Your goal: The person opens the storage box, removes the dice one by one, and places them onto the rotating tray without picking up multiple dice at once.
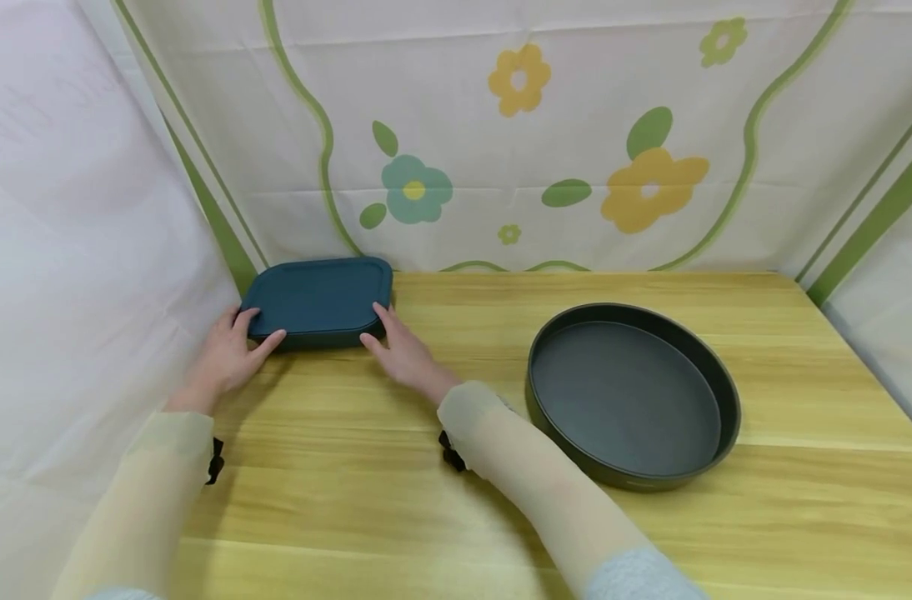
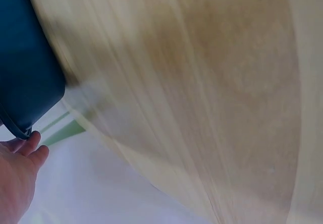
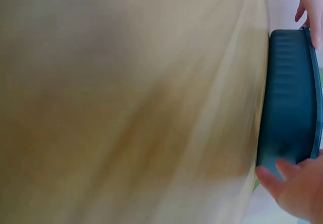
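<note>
1. Left hand (image 1: 227, 354) — fingers half-curled, gripping the box's left end.
2. Dark blue box (image 1: 317, 296), at the table's (image 1: 336, 475) far left corner.
3. Right hand (image 1: 409, 357) — fingers partly spread, gripping its right end.
4. Round dark pan (image 1: 628, 400), toward the right edge.

In the head view, one box (image 1: 317, 296) at 9 o'clock, one pan (image 1: 627, 400) at 4, one table (image 1: 336, 500). Two hands: one left hand (image 1: 227, 354), one right hand (image 1: 405, 354). Five printed flowers: one blue flower (image 1: 416, 191) at 11, two yellow flowers (image 1: 533, 87) at 1 and 2, two green flowers (image 1: 735, 35) between 1 and 2. Four leaves (image 1: 566, 192).
</note>
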`<control>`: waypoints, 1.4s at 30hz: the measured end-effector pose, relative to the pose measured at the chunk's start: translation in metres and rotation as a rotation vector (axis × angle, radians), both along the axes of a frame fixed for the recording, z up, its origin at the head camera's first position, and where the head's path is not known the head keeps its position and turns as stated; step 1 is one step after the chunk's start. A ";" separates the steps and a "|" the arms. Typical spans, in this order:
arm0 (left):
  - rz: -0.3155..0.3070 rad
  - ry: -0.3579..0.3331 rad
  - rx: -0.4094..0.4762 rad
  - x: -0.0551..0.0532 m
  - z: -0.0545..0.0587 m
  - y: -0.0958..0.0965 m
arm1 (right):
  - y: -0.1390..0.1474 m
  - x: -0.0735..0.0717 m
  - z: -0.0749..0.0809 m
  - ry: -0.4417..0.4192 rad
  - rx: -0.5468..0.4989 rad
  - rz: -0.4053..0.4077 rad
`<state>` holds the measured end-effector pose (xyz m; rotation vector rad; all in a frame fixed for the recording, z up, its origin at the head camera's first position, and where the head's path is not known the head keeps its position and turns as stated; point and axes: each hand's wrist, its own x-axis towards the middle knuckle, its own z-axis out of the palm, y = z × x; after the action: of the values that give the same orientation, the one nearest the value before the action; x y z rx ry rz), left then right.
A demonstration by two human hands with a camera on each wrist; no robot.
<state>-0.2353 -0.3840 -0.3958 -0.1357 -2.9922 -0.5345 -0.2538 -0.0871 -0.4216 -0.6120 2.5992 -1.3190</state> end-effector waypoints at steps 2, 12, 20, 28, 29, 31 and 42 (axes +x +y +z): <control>-0.005 0.002 0.013 0.003 -0.001 0.001 | 0.000 0.003 0.000 0.023 -0.001 -0.060; -0.042 0.001 0.054 0.017 -0.003 0.011 | 0.004 0.017 0.002 0.146 -0.012 -0.308; -0.039 -0.013 0.085 0.021 -0.003 0.018 | 0.009 0.018 0.002 0.164 -0.071 -0.399; -0.040 0.036 0.070 0.024 -0.007 0.021 | 0.019 0.031 0.006 0.146 -0.064 -0.418; -0.043 0.042 0.067 0.025 -0.006 0.022 | 0.020 0.033 0.006 0.148 -0.074 -0.420; -0.054 0.052 0.066 0.027 -0.005 0.025 | 0.024 0.038 0.007 0.145 -0.098 -0.421; -0.109 0.046 0.079 0.041 0.001 0.040 | 0.046 0.063 0.007 0.063 -0.239 -0.463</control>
<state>-0.1941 -0.3438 -0.3952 -0.3025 -2.9264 -0.6507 -0.1909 -0.0411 -0.4144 -0.0738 2.7616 -1.7846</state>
